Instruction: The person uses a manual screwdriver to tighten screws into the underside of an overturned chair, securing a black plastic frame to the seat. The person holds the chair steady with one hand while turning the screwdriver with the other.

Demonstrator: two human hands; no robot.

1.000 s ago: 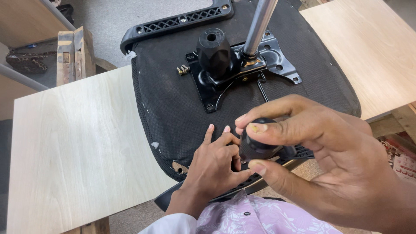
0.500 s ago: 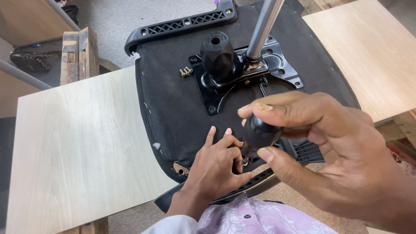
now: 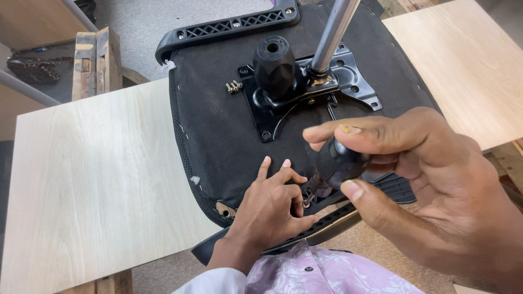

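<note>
An upturned black office chair seat (image 3: 218,125) lies across two wooden boards. My right hand (image 3: 436,190) grips the black round handle of a screwdriver (image 3: 338,162), whose tip points down at the seat's near edge. My left hand (image 3: 269,204) rests on the seat fabric, its fingertips pinching at the screwdriver tip where a small screw sits. A black metal mechanism plate (image 3: 305,92) with a black knob (image 3: 273,65) and a silver gas cylinder (image 3: 335,35) is bolted to the seat. A black plastic armrest bracket (image 3: 327,223) lies under the near edge.
Loose brass screws (image 3: 234,86) lie on the seat beside the plate. A pale wooden board (image 3: 92,179) extends left, another wooden board (image 3: 468,60) right. A second black armrest bracket (image 3: 229,27) runs along the far edge. Wooden blocks (image 3: 95,60) stand at the upper left.
My right hand has tilted the screwdriver and brought its tip down to my left fingertips. The view has shifted slightly; my left hand stays in place.
</note>
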